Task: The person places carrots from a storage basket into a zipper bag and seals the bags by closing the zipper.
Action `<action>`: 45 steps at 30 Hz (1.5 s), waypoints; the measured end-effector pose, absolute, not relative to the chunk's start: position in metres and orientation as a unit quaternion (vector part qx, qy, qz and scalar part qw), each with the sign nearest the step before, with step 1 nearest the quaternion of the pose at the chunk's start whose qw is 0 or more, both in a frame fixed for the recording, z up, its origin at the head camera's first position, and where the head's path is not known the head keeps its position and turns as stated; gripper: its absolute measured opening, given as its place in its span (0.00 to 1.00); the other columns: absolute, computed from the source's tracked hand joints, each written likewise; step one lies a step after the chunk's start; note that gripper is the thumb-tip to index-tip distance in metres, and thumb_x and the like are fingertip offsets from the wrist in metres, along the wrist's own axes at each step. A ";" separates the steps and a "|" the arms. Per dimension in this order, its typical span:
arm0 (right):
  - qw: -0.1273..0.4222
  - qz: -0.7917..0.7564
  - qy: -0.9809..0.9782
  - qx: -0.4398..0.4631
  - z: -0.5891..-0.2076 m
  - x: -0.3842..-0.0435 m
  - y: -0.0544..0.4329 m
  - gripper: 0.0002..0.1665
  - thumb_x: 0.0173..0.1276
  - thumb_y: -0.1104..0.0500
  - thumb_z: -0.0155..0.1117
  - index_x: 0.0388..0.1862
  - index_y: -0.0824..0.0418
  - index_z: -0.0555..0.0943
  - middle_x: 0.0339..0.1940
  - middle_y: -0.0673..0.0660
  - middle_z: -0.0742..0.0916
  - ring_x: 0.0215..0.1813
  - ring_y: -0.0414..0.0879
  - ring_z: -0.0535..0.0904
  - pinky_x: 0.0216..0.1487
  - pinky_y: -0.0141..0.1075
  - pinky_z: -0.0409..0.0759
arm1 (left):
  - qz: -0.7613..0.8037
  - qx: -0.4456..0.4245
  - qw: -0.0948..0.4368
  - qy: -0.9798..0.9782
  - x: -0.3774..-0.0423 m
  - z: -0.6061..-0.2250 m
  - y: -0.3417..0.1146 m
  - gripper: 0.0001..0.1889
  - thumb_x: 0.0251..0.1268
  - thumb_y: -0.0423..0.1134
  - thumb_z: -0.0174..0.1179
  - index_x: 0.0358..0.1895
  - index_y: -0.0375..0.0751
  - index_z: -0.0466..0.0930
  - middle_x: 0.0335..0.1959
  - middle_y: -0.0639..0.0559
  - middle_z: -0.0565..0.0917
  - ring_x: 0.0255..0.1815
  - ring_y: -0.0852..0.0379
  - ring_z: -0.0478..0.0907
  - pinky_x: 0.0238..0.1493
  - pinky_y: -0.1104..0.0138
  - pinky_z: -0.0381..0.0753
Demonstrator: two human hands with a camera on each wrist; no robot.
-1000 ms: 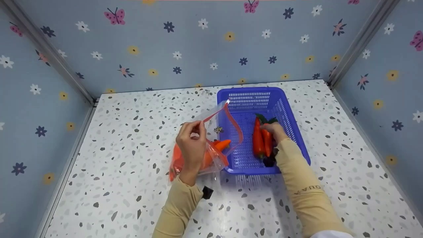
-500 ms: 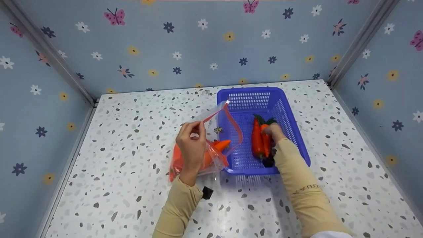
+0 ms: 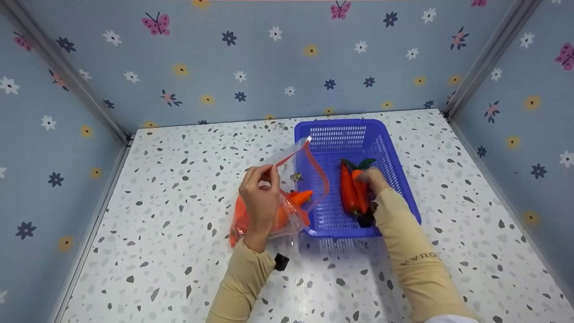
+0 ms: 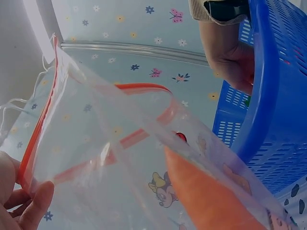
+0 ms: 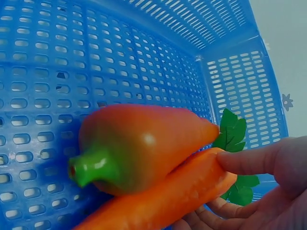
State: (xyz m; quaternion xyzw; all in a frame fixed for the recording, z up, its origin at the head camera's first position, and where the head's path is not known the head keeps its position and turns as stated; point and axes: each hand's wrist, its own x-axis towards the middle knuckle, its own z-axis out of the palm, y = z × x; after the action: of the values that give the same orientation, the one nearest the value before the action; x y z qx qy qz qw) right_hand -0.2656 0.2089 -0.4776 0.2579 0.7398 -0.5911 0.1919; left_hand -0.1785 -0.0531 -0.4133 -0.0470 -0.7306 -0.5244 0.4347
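Note:
My left hand (image 3: 261, 197) pinches the red-trimmed rim of a clear zip bag (image 4: 86, 191). The bag's mouth gapes toward the basket, and an orange carrot (image 3: 303, 196) shows inside it; other contents are partly hidden by the hand. Within the blue basket (image 3: 301, 233), my right hand (image 3: 374, 178) grips an orange carrot (image 5: 192, 184) near its leafy green top, thumb on the upper side and fingers beneath. Alongside it lies a large red pepper (image 5: 148, 143) with a green stem, touching the carrot.
The basket's perforated walls rise around the right hand. Speckled white tabletop (image 3: 170, 202) spreads on both sides. Flower-patterned panels (image 3: 251, 58) close off the back and sides. A small black device (image 3: 281, 261) is at the left wrist.
The red pepper and the carrot have shifted slightly left in the basket, and more of the green leaves shows. My left hand and the bag have stayed in place.

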 end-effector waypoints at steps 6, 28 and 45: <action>0.158 -0.611 0.740 0.230 -0.500 -0.278 0.219 0.20 0.48 0.56 0.56 0.42 0.57 0.69 0.38 0.55 0.76 0.36 0.50 0.72 0.36 0.43 0.73 | -0.519 -0.044 0.438 -0.733 -0.179 -0.413 -0.053 0.03 0.54 0.29 0.58 0.28 0.32 0.81 0.22 0.51 0.76 0.22 0.60 0.74 0.18 0.74 0.73; 0.212 -0.523 0.809 0.163 -0.414 -0.282 0.200 0.30 0.65 0.57 0.52 0.60 0.73 0.59 0.48 0.61 0.71 0.43 0.49 0.71 0.46 0.42 0.75 | -0.520 -0.047 0.434 -0.734 -0.179 -0.412 -0.053 0.04 0.55 0.30 0.58 0.29 0.33 0.81 0.23 0.50 0.76 0.23 0.60 0.74 0.19 0.72 0.74; 0.159 -0.500 0.851 -0.035 -0.372 -0.227 0.193 0.28 0.63 0.56 0.56 0.55 0.74 0.67 0.46 0.67 0.77 0.38 0.48 0.74 0.34 0.34 0.78 | -0.527 -0.049 0.426 -0.734 -0.179 -0.413 -0.052 0.04 0.55 0.29 0.58 0.29 0.32 0.81 0.23 0.50 0.77 0.23 0.60 0.74 0.19 0.73 0.75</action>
State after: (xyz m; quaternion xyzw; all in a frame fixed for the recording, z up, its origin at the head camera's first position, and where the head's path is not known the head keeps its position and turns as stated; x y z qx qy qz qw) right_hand -0.2270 0.1930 -0.3724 -0.0353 0.8506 -0.4998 0.1594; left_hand -0.1793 -0.0520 -0.4130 -0.0491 -0.7339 -0.5271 0.4256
